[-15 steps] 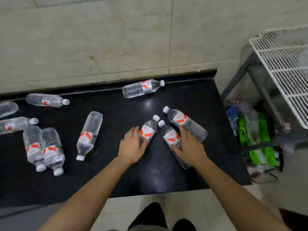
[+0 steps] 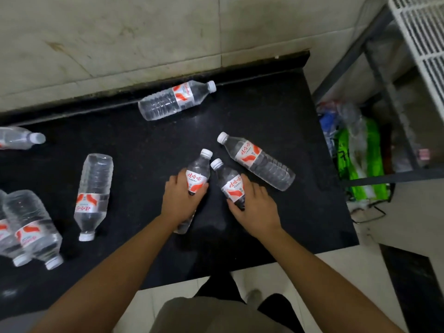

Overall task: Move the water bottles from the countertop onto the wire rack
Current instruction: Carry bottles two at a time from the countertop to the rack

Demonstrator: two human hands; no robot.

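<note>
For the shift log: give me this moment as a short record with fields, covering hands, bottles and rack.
left hand: wrapped around a lying bottle, cap pointing away
right hand: gripping a second bottle beside it
nearest free bottle: lying bottle just right of the held pair
far bottle: lying near the wall
other bottles: several lying at the left of the countertop
wire rack: upper right, no bottles seen on it
</note>
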